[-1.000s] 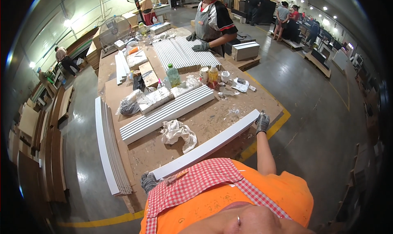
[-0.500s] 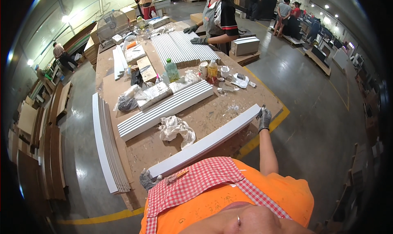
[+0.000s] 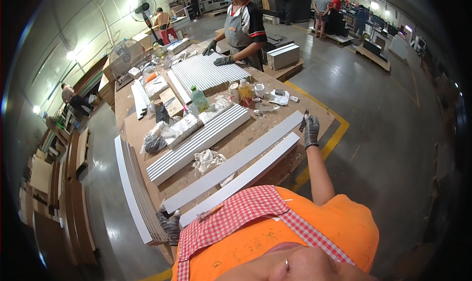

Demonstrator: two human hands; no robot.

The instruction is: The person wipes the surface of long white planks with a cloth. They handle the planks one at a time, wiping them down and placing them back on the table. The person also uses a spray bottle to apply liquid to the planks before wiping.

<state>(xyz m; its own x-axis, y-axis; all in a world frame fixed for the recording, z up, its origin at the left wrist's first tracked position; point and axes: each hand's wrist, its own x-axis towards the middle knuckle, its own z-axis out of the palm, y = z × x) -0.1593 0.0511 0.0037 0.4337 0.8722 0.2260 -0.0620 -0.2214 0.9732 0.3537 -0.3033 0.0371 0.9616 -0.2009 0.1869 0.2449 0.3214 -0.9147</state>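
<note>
A long white board [image 3: 231,163] spans between my two gloved hands, above the tabletop and over part of a crumpled white cloth [image 3: 209,159]. My left hand [image 3: 169,226] is closed on its near left end. At the far right end my right hand [image 3: 310,131] grips it in a grey glove; a small dark thing shows by those fingers, too unclear to name. A second white board [image 3: 246,180] lies along the table's near edge, close to my apron, with a gap between the two.
Beyond the cloth lies a row of stacked white boards [image 3: 199,143], and another stack [image 3: 132,190] stands along the left edge. Bottles [image 3: 199,99], cans and wrapped blocks [image 3: 184,128] sit mid-table. A co-worker [image 3: 241,32] leans over ribbed white boards [image 3: 209,74] at the far side.
One white board has come away from the other near my apron and moved forward, partly covering the cloth. Both hands moved with it. The view has shifted, and the co-worker's hands have moved.
</note>
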